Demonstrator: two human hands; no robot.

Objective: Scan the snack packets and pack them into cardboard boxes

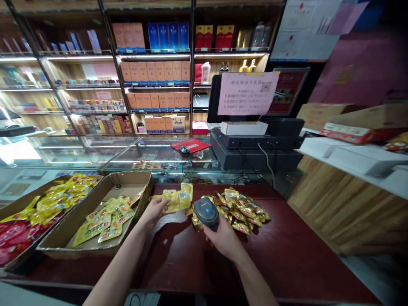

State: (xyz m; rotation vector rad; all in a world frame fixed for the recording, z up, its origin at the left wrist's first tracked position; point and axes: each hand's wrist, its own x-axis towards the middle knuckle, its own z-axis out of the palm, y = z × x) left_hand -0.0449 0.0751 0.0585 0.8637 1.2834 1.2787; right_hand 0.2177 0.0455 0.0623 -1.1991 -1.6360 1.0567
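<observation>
The fingers of the left hand [153, 212] pinch a yellow snack packet [174, 202] with its barcode label up. The right hand [223, 240] wraps a handheld barcode scanner [206, 212] close beside it, near a pile of gold packets [239, 210], with a cardboard tray [134, 175] left of that pile.

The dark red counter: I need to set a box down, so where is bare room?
The widest bare patch of counter lies right of the gold packets, out to the right edge. Another lies nearer, between the left forearm and right forearm. It is crowded from cardboard tray to packets, around the left hand and the barcode scanner in the right hand.
</observation>
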